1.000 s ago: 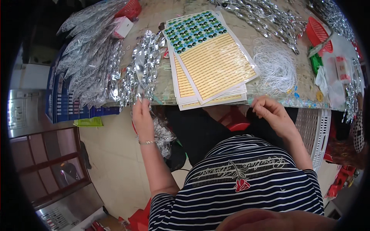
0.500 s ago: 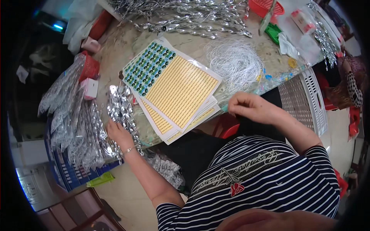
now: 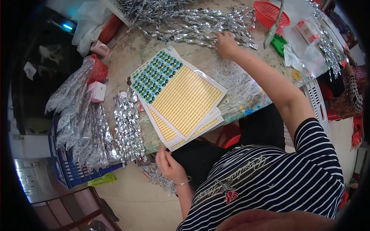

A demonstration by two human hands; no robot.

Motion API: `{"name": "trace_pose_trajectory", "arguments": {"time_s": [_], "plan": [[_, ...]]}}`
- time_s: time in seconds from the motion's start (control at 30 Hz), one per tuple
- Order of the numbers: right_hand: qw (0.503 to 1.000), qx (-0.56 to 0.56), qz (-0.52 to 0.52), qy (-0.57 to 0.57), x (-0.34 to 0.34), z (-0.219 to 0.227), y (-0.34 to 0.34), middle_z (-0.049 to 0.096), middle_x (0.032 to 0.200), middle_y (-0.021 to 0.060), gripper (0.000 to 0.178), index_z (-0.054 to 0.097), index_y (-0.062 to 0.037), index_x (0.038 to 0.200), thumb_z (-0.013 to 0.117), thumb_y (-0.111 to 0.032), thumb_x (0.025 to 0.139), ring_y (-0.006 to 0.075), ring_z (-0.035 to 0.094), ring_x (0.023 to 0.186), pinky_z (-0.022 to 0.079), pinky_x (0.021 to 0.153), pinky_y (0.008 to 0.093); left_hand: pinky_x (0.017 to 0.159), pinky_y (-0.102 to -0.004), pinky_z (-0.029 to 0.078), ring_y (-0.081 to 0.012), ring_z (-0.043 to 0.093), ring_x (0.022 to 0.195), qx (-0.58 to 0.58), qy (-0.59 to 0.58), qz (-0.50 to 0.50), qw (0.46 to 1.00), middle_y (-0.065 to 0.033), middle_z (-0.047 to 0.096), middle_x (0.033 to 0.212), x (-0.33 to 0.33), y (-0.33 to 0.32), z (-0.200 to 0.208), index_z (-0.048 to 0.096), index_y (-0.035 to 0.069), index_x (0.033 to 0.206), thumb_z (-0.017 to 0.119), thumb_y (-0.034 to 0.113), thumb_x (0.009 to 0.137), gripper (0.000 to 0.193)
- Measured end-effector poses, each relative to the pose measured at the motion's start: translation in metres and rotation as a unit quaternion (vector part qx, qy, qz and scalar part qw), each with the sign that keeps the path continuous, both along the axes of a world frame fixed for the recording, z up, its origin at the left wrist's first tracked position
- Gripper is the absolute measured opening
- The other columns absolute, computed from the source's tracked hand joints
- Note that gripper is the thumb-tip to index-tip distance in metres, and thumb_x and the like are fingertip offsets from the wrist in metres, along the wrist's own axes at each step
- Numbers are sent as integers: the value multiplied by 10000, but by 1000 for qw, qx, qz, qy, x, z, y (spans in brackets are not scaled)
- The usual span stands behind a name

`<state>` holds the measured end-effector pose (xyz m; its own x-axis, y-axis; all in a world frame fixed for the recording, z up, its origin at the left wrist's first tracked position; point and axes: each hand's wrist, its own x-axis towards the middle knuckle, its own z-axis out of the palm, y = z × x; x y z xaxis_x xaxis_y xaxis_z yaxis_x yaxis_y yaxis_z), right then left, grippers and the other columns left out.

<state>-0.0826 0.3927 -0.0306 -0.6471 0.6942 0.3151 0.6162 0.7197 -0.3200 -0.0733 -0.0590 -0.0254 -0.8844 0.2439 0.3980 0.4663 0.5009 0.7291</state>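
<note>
My right hand (image 3: 227,45) reaches across the table to the near side of a pile of twisted silver foil strips (image 3: 196,29). Its fingers are bent, somewhat apart, and touch the strips; no strip is seen gripped. Below the table's front edge hangs my left hand (image 3: 169,167), loosely curled with fingers apart and nothing visible in it. Its fingertips come close to the lower corner of a stack of printed sticker sheets (image 3: 185,102), green and blue pictures at one end and yellow rows at the other. Right of the sheets lies a tangle of thin white string (image 3: 237,79), partly behind my forearm.
Another bunch of silver strips (image 3: 127,127) lies left of the sheets. Bagged strips (image 3: 77,119) hang over the left edge above a blue crate (image 3: 61,165). Red baskets (image 3: 271,14), a green scoop-like piece (image 3: 278,44) and a tissue pack (image 3: 308,31) stand farther off. Another person sits at far right.
My right hand has moved from the front edge to the foil strips at the back. My left hand has left the strips on the left and come right, below the sheets' corner.
</note>
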Motion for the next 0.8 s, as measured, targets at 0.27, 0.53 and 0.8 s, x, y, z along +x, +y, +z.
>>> {"name": "trace_pose_trajectory", "arguments": {"time_s": [0.27, 0.53, 0.8], "plan": [[986, -155, 50, 23, 17, 6, 12, 630, 927, 180, 306, 605, -2, 987, 484, -272, 909, 339, 596, 908, 465, 800, 417, 692, -242, 510, -153, 610, 844, 18, -75, -77, 994, -111, 607, 1034, 22, 6, 12, 624, -22, 1096, 485, -4, 932, 216], [868, -420, 221, 144, 150, 56, -140, 467, 687, 21, 249, 537, -25, 964, 394, -227, 990, 115, 443, 634, 390, 596, 254, 881, -336, 488, -240, 603, 1023, 75, -147, -193, 967, -195, 566, 1211, 28, 58, 35, 418, -84, 1321, 412, 39, 973, 368], [786, -554, 268, -49, 201, 54, -216, 583, 758, 100, 206, 535, -54, 1030, 429, -224, 983, 234, 580, 696, 464, 680, 335, 871, -347, 494, -255, 578, 1086, 367, -298, -222, 853, -204, 460, 1319, 4, 121, 71, 114, -17, 1455, 403, 84, 982, 563]]}}
